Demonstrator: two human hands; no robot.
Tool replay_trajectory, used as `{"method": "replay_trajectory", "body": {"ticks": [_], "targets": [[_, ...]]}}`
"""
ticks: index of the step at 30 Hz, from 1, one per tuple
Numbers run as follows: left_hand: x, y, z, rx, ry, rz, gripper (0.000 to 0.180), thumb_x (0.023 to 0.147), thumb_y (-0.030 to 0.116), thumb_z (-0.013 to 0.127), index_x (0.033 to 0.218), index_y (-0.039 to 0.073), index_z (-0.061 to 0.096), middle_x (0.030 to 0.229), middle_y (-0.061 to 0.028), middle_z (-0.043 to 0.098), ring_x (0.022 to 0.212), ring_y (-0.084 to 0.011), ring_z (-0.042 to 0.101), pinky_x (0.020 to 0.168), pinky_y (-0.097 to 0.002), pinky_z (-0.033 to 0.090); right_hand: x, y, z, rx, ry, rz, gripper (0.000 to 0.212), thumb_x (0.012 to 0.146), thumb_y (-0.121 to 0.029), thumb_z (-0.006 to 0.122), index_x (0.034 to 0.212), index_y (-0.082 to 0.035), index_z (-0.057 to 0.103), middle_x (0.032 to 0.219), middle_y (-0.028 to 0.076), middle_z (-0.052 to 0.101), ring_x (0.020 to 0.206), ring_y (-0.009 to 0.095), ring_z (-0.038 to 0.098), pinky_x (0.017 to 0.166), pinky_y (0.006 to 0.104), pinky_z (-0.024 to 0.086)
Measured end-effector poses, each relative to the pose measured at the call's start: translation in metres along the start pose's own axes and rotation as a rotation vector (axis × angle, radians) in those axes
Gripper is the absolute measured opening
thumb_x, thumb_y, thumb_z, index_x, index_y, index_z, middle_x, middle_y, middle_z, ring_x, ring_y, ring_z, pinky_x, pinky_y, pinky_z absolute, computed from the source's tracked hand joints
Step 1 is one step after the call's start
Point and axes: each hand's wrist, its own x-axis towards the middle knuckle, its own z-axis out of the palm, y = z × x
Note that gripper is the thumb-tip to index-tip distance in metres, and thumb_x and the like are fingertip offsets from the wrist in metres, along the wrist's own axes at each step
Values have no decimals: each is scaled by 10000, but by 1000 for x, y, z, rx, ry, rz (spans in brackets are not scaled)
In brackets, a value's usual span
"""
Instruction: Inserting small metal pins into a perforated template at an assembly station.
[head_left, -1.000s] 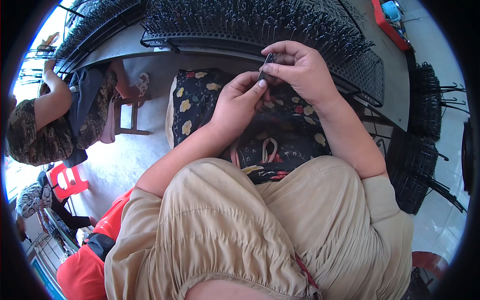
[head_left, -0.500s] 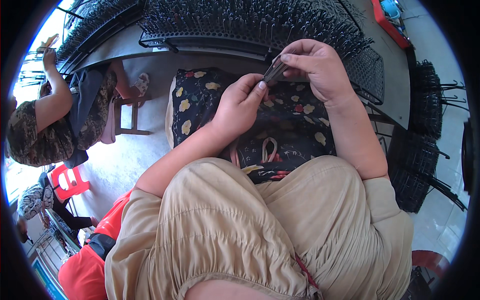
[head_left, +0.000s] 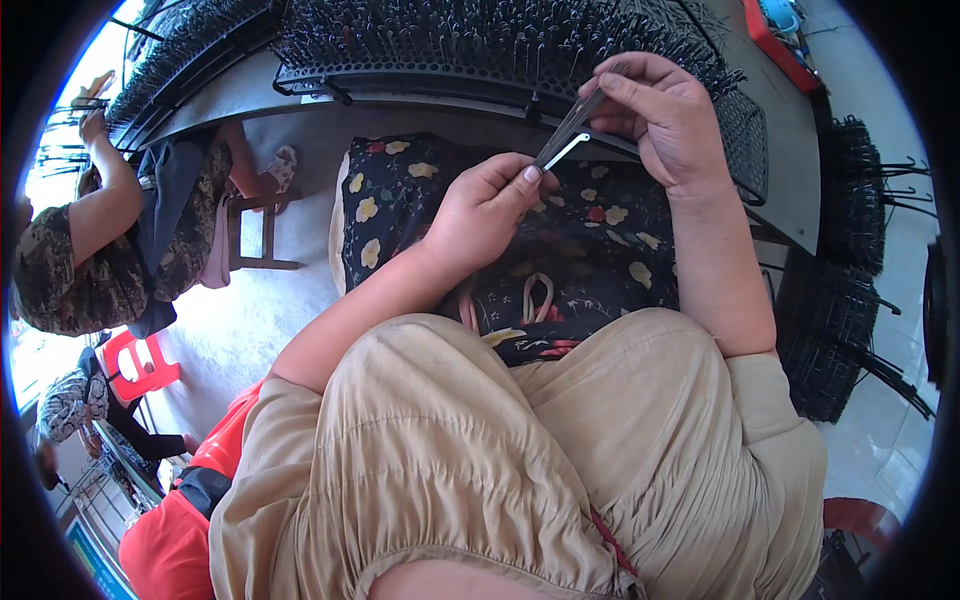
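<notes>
A bundle of thin dark metal rods slants upward between my two hands, above the apron. My left hand is closed, its thumb and forefinger pinching the bundle's lower end. At the upper end my right hand is closed too, thumb and forefinger on the rod tips; its other fingers curl behind. One brighter rod with a small bent or looped tip sticks out of my left grip, apart from the others. How many rods each hand grips cannot be made out.
Ahead, a perforated black rack is crowded with upright dark rods with hooked tips. A red tray lies far right; stacked black wire racks stand below it. My lap bears a floral apron. Another person works at left.
My right hand has moved up and right, so more of the rods' length shows between my hands. The brighter rod now stands apart. My left hand has barely shifted.
</notes>
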Motion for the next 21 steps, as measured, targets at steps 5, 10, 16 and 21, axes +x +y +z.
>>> {"method": "replay_trajectory", "body": {"ticks": [5, 10, 16, 21], "targets": [[6, -6, -3, 126, 128, -109, 229, 1020, 158, 503, 981, -7, 657, 806, 4, 616, 697, -52, 483, 645, -224, 424, 7, 2, -10, -246, 270, -433, 230, 924, 7, 625, 1139, 34, 549, 993, 183, 701, 905, 210, 705, 711, 254, 592], [6, -9, -4, 179, 144, -168, 203, 1018, 195, 510, 998, 27, 620, 723, 47, 481, 540, -31, 383, 469, -196, 313, 11, 12, -13, -306, 218, -679, 171, 928, 49, 599, 1093, 36, 553, 1008, 190, 694, 935, 216, 700, 743, 268, 599], [10, -11, -6, 250, 128, -142, 206, 1015, 190, 511, 989, 23, 629, 716, 48, 481, 531, -31, 387, 462, -197, 314, 13, 9, -21, -367, 184, -707, 157, 930, 57, 590, 1081, 36, 556, 1014, 182, 693, 948, 213, 698, 761, 275, 599], [9, -6, -5, 295, 173, -141, 222, 987, 162, 547, 928, 9, 696, 705, 9, 575, 624, -69, 441, 576, -261, 393, 12, 6, -20, -406, 111, -592, 147, 928, 51, 595, 1070, 25, 567, 1019, 165, 698, 933, 178, 693, 754, 248, 581]]}}
